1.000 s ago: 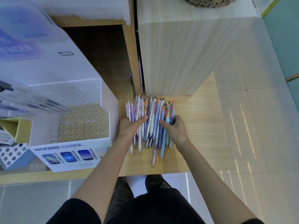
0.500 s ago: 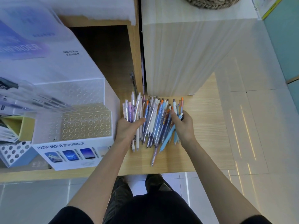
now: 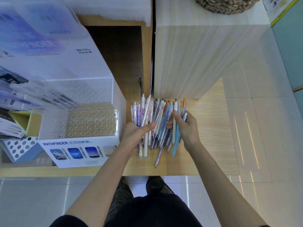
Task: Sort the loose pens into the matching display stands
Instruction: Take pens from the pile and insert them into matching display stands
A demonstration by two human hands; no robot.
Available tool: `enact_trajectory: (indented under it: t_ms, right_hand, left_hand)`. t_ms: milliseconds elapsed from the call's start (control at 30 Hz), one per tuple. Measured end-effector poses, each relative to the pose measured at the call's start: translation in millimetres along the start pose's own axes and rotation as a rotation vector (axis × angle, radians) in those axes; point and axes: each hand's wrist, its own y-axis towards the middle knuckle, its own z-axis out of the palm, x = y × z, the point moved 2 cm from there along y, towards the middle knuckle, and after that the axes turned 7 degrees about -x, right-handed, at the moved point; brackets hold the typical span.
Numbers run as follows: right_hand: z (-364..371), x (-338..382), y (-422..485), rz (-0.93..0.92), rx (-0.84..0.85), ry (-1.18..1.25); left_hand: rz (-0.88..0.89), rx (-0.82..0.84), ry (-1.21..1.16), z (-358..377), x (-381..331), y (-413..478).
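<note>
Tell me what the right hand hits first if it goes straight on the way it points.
The right hand points up-left into the pile of pens, a few of which it grips. Beyond them is probably the pale cabinet side, though depth is unclear.

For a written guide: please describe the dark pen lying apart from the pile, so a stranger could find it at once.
Find the wooden shelf right of the white PATHFINDER display stand. Just beyond the pile of pens there lies the dark pen. It alone is dark; the piled ones are pastel.
</note>
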Motion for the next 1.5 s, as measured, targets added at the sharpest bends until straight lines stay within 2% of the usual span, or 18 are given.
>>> enact_trajectory:
  t_ms: [133,267,367,500,567,700,800,933,1067,1267,1500]
  right_hand:
    - [10,6,-4,0.012,0.024,0.030]
    - [17,9,-3,-0.017,-0.035,-0.080]
    - [18,13,-1,0.009,-0.048,-0.077]
    - [21,19,-6,0.099,0.074,0.035]
    - [24,19,-8,0.110,0.123,0.011]
    - [29,19,-6,0.030,0.019,-0.168]
    - [29,18,0,0.048,-0.026,-0.189]
    - [36,25,-10,0.206,0.096,-0.039]
    - [50,37,-36,0.233,0.239,0.109]
    - [76,53,-72,0.216,0.273,0.105]
    - [124,56,-119,0.198,0.390,0.102]
  left_hand:
    - [0.020,-0.004,-0.021,-3,-4,-8]
    - [0.011,0.005,-0.026,-4,3,-6]
    - [-0.001,-0.005,-0.093,-8,5,-11]
    - [0.041,0.004,-0.224,-12,4,-17]
    - [0.055,-0.001,-0.264,-15,3,-18]
    - [0.067,0.019,-0.282,-18,-8,-30]
    - [0.045,-0.008,-0.293,-22,-4,-30]
    - [0.080,0.002,-0.343,-26,-3,-36]
    - [0.139,0.061,-0.416,-30,-5,-49]
    - [0.217,-0.009,-0.479,-57,-4,-62]
    - [0.253,-0.054,-0.493,-117,16,-78]
